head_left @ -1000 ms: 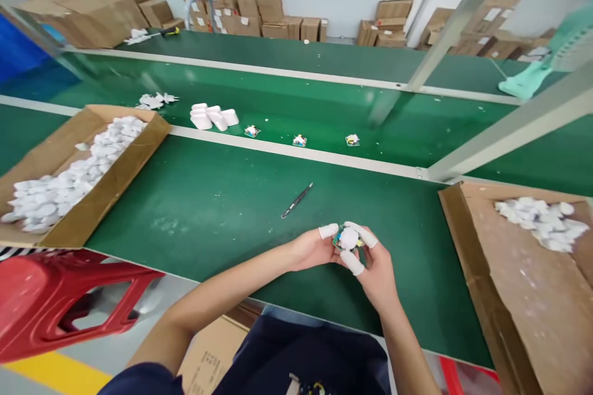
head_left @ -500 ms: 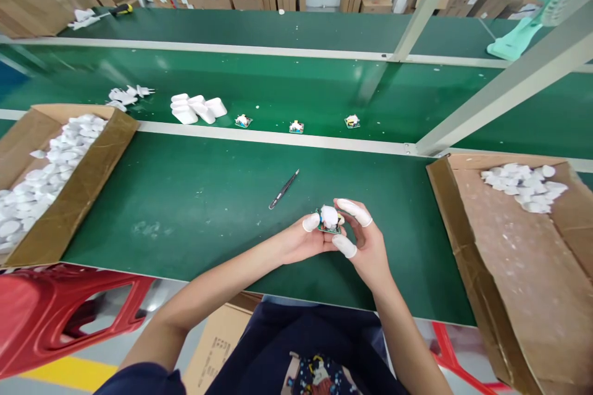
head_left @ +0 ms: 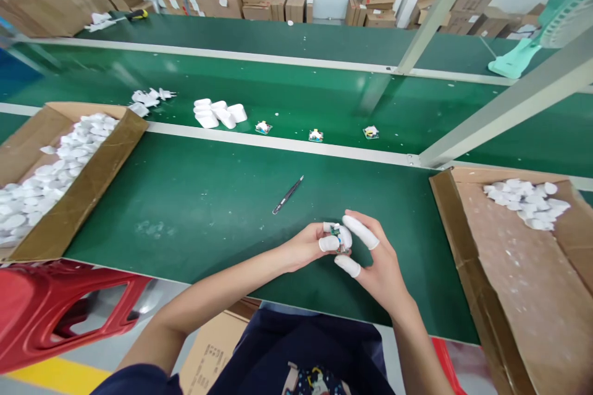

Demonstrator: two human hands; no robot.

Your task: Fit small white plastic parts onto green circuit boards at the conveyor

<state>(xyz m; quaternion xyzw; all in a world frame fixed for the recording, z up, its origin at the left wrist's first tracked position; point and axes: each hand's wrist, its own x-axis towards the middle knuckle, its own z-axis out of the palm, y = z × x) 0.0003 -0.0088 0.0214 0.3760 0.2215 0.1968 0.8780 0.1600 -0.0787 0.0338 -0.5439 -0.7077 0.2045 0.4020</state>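
Observation:
My left hand (head_left: 308,247) pinches a small circuit board (head_left: 341,249) between white-covered fingertips. The board is tilted, and a rounded white part (head_left: 345,236) shows on its right side. My right hand (head_left: 377,256) is at the other side, with its white-covered index finger at the top and thumb at the bottom, bracketing the board; the contact is partly hidden. Black tweezers (head_left: 288,195) lie on the green bench (head_left: 208,197) beyond my left hand. Farther back, three more circuit boards sit in a spaced row, among them a middle one (head_left: 315,135).
White casings (head_left: 220,114) and white plug parts (head_left: 148,99) lie on the back strip. A cardboard box (head_left: 99,182) of white pieces stands at left, another box (head_left: 456,247) at right. A slanted metal post (head_left: 500,99) rises at right; a mint fan (head_left: 519,55) is above.
My left hand has turned the circuit board from lying nearly flat to tilted up, its thumb now across the front. Both hands appear slightly lower and farther right, as the view has shifted.

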